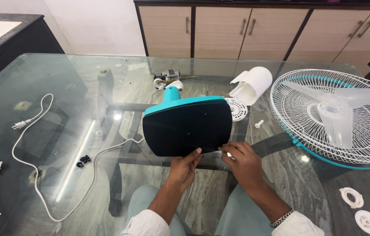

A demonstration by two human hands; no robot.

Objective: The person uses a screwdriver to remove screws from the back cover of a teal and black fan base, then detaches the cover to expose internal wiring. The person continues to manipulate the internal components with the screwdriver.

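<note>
Both hands grip the near lower edge of the teal plastic fan base with its dark underside (pixel 188 126), left hand (pixel 185 168) beneath, right hand (pixel 242 162) pinching the rim. It is tipped up over the glass bench (pixel 62 87); it looks rigid, bulky, probably smooth, so its edges offer the surest hold. The white wire fan guard (pixel 338 116) crowds the right; the trailing white power cord (pixel 36 144) lies left.

Teal plastic fan base with a flat black underside (pixel 188 127): rounded-square plate, tipped up on edge over the glass table, black underside facing the camera, teal rim along the top. Teal neck stub projects from the upper left, pointing away. White power cord (pixel 31 144) exits the lower left edge and loops across the glass to a two-pin plug.
</note>
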